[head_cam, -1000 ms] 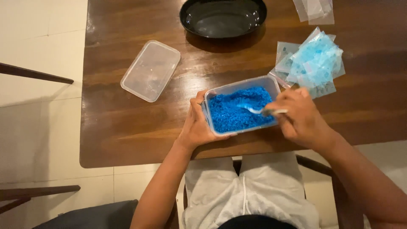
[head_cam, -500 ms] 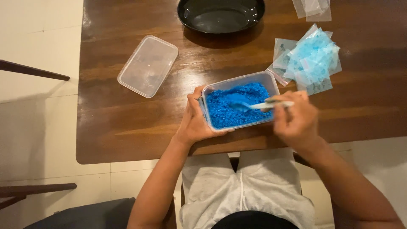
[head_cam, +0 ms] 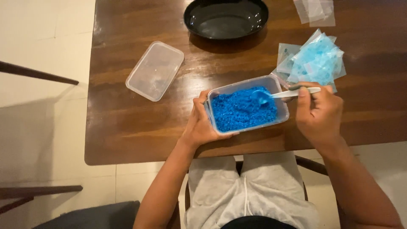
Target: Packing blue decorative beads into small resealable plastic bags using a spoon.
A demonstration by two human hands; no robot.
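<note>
Blue granules (head_cam: 243, 111) filled a clear plastic tub (head_cam: 283, 111) near the front edge of the brown wooden table (head_cam: 127, 123). The left hand (head_cam: 199, 123) was wrapped around the tub's left end, bracing it. The right hand (head_cam: 319, 111) was closed on the handle of a white plastic spoon (head_cam: 282, 93), whose bowl hung over the tub's far right corner (apparently loaded with granules). Judging by that, a level spoon kept above the tub would have suited best, so spills fell back in. Small bags (head_cam: 316, 61) of blue lay just beyond; a clear lid (head_cam: 154, 71) and a black bowl (head_cam: 226, 18) sat apart.
</note>
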